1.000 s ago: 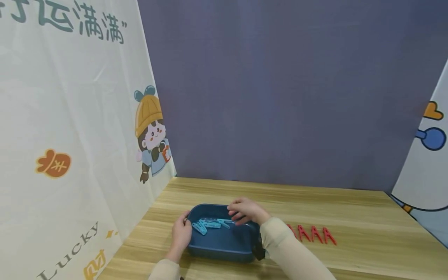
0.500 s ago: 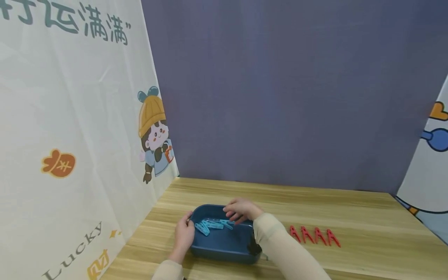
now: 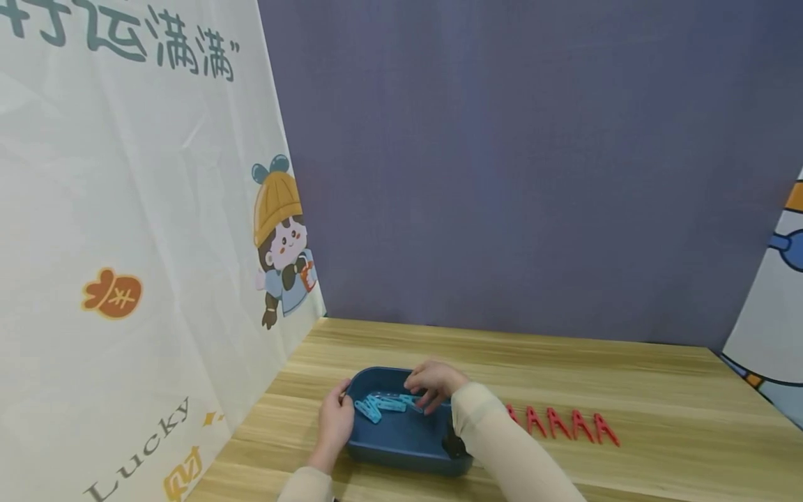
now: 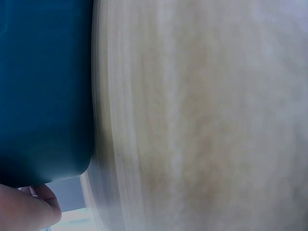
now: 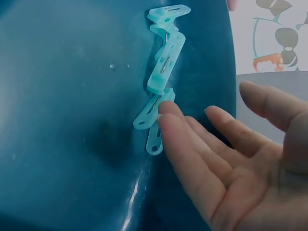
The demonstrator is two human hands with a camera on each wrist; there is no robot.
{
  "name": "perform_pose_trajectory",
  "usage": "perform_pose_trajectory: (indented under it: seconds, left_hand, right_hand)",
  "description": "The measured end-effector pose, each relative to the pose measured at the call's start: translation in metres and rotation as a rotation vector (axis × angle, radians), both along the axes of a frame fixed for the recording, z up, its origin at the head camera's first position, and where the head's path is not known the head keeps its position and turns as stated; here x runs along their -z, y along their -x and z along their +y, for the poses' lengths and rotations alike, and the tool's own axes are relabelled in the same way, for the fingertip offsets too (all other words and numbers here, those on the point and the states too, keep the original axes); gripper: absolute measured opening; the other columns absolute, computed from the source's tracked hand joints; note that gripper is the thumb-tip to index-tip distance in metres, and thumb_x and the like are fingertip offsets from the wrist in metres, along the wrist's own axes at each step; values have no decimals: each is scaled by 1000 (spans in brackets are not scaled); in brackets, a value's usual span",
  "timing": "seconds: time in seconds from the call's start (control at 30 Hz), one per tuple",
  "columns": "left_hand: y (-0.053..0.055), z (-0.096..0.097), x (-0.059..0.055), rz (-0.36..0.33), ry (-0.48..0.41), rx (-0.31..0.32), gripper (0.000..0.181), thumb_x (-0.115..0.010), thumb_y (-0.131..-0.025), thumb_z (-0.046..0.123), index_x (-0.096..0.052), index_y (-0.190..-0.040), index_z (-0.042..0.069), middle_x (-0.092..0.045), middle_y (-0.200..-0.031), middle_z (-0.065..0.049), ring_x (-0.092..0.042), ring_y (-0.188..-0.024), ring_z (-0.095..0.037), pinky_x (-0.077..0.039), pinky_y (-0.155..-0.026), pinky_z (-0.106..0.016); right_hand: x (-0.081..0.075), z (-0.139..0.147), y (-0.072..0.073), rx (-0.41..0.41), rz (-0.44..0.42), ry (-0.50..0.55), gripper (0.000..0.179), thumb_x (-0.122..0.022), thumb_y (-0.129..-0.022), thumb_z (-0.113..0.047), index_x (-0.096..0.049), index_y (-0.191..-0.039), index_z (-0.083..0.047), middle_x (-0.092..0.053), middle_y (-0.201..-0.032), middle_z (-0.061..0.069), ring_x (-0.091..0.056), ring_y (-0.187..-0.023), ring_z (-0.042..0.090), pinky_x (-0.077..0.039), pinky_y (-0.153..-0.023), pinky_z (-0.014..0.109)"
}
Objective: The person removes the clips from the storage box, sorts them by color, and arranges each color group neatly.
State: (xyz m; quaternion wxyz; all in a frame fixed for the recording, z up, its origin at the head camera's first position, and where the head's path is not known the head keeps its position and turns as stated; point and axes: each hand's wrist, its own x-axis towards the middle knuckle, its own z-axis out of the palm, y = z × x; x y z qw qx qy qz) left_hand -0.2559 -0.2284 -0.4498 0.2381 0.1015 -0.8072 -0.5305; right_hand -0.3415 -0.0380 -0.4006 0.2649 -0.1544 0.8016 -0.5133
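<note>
A dark blue plastic basin (image 3: 401, 439) stands on the table. My left hand (image 3: 335, 418) grips its left end, thumb at the rim; the left wrist view shows the bent fingers (image 4: 45, 204) by the basin's corner. Several light blue clothespins (image 3: 387, 404) lie in a loose row along the basin's far side. Over the right end of that row is my right hand (image 3: 436, 380). Its fingers are extended and apart, with nothing gripped. In the right wrist view a fingertip (image 5: 168, 108) overlaps the nearest clothespin (image 5: 154, 110); whether it touches, I cannot tell.
Several red clothespins (image 3: 578, 425) lie in a row on the wooden table (image 3: 659, 390) right of the basin, partly behind my right sleeve (image 3: 495, 429). A printed white curtain (image 3: 157, 209) hangs at the left, a plain dark one (image 3: 502, 174) at the back.
My right hand has shifted slightly left over the basin, its fingers now lower and more spread by the clothespins. The left hand keeps its grip. The whole view has drifted a little.
</note>
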Motion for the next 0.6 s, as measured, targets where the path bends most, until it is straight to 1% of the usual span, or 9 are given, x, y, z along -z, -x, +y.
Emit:
perform_pose_trajectory:
  seconds: [0.07, 0.2, 0.3, 0.43, 0.6]
  left_hand:
    - [-1, 0, 0, 0, 5, 2, 37, -40, -88, -6, -49, -124, -11, -56, -110, -23, -51, -85, -26, -43, -72, -39]
    - [-1, 1, 1, 9, 12, 4, 37, -40, -88, -6, -50, -123, -12, -56, -108, -24, -51, -83, -26, -43, -70, -38]
    - [0, 1, 2, 10, 7, 0, 37, -40, -88, -6, -50, -123, -12, -56, -110, -24, -51, -83, -26, -43, -71, -38]
    - [1, 1, 1, -6, -6, -3, 38, -40, -88, -6, -49, -124, -11, -55, -113, -24, -52, -86, -27, -44, -74, -40]
    - [1, 1, 0, -12, -8, -1, 38, -39, -88, -6, -48, -125, -11, -54, -113, -24, -52, -87, -27, -44, -74, -40]
  right_hand:
    - [1, 0, 1, -6, -10, -10, 26, -56, -89, -12, -58, -110, 4, -55, -107, 23, -62, -82, 40, -51, -62, 45]
    - [2, 0, 1, -19, -31, -31, 32, -55, -90, -12, -55, -117, 5, -53, -111, 24, -61, -81, 41, -51, -60, 45]
    - [3, -1, 0, -31, -37, -45, 34, -54, -90, -12, -53, -119, 6, -52, -112, 24, -60, -81, 42, -51, -61, 45]
    - [3, -3, 0, -39, -37, -65, 34, -55, -90, -12, -54, -119, 6, -51, -114, 24, -59, -81, 42, -51, -60, 45]
    - [3, -4, -1, -49, -59, -87, 35, -57, -89, -13, -54, -119, 6, -50, -120, 23, -59, -83, 41, -51, -61, 46]
